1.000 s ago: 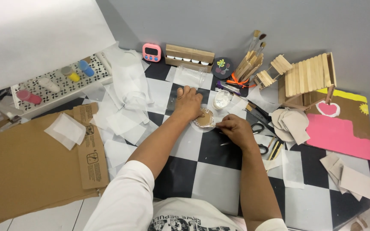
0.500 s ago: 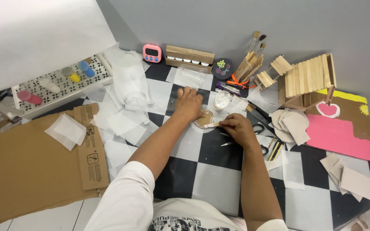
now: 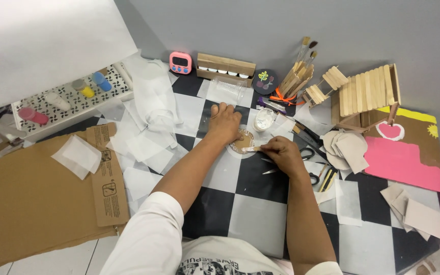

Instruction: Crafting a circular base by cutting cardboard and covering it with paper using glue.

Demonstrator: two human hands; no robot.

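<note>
My right hand (image 3: pixel 281 153) pinches a flat wooden stick (image 3: pixel 252 149); my left hand (image 3: pixel 224 124) presses flat, fingers spread, on the round brown cardboard disc (image 3: pixel 242 141) mid-table (image 3: pixel 245 214). Light, bendable, probably tacky: best held by its rim. A small white glue cup (image 3: pixel 264 119) sits beyond.

A white short-sleeved shirt is worn, with dark print across the chest. Both forearms and hands are left bare.

I face a plain grey wall (image 3: pixel 281 25); before me lies a black-and-white chequered worktop (image 3: pixel 250 203), white floor tiles (image 3: pixel 52 259) at my left, under even light.
</note>
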